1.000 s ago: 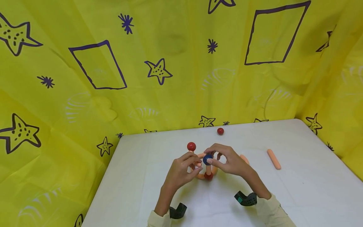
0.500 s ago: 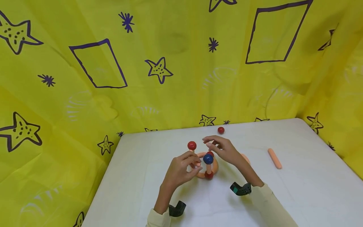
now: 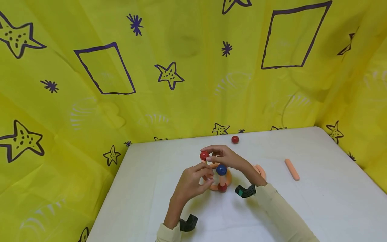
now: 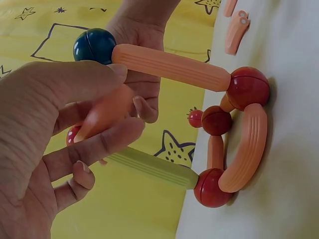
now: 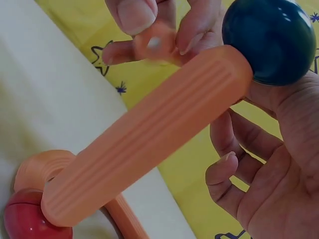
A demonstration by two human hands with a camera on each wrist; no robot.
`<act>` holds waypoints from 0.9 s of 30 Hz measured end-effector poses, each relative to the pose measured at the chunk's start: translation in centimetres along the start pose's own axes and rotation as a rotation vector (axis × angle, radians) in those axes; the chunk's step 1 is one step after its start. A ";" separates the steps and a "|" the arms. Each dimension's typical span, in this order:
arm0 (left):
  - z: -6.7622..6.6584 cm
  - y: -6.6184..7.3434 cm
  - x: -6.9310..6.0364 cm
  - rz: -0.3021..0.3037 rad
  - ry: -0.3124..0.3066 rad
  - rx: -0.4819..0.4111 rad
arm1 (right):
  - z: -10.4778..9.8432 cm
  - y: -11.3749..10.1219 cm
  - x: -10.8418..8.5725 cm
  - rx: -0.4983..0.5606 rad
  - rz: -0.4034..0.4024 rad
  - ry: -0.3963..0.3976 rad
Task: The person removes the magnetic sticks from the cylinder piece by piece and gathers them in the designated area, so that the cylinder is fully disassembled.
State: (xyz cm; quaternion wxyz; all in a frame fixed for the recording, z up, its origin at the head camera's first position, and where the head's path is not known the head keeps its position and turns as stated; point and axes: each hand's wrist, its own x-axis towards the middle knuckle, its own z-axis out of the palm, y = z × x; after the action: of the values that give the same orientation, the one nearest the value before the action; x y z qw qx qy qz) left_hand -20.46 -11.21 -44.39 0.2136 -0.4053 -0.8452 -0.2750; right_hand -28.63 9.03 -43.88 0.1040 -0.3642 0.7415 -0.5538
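Note:
On the table, a ring of curved orange sticks (image 4: pixel 247 149) and red balls (image 4: pixel 214 188) bears two upright sticks. One upright is an orange stick (image 4: pixel 172 67) topped by a blue ball (image 3: pixel 221 169). The other, yellow-green stick (image 4: pixel 154 167) carries a red ball (image 3: pixel 204 155). My right hand (image 3: pixel 228 157) reaches over the ring and pinches that top red ball between thumb and fingers. Nearer me, my left hand (image 3: pixel 193 181) holds a short orange stick (image 4: pixel 107 112) between thumb and fingers, close beside the blue-topped upright.
A loose red ball (image 3: pixel 235 139) lies near the table's back edge. To the right are a straight orange stick (image 3: pixel 292 169) and curved orange pieces (image 3: pixel 260 171) partly behind my right forearm. A yellow patterned curtain (image 3: pixel 193 101) encloses the white table (image 3: pixel 145 195).
My right hand has let go of the blue ball and moved left and away from me to the top red ball. The left hand stays in place with its orange stick.

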 end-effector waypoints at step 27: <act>1.6 -1.0 -0.7 -0.579 0.168 0.063 | 0.1 0.6 0.4 0.032 0.001 0.004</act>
State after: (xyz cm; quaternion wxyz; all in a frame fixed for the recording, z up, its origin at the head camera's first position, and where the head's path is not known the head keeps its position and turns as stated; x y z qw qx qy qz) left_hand -21.08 -11.13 -46.27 0.2082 -0.1165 -0.9131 -0.3306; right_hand -29.15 8.72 -44.38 0.1085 -0.3608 0.7330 -0.5663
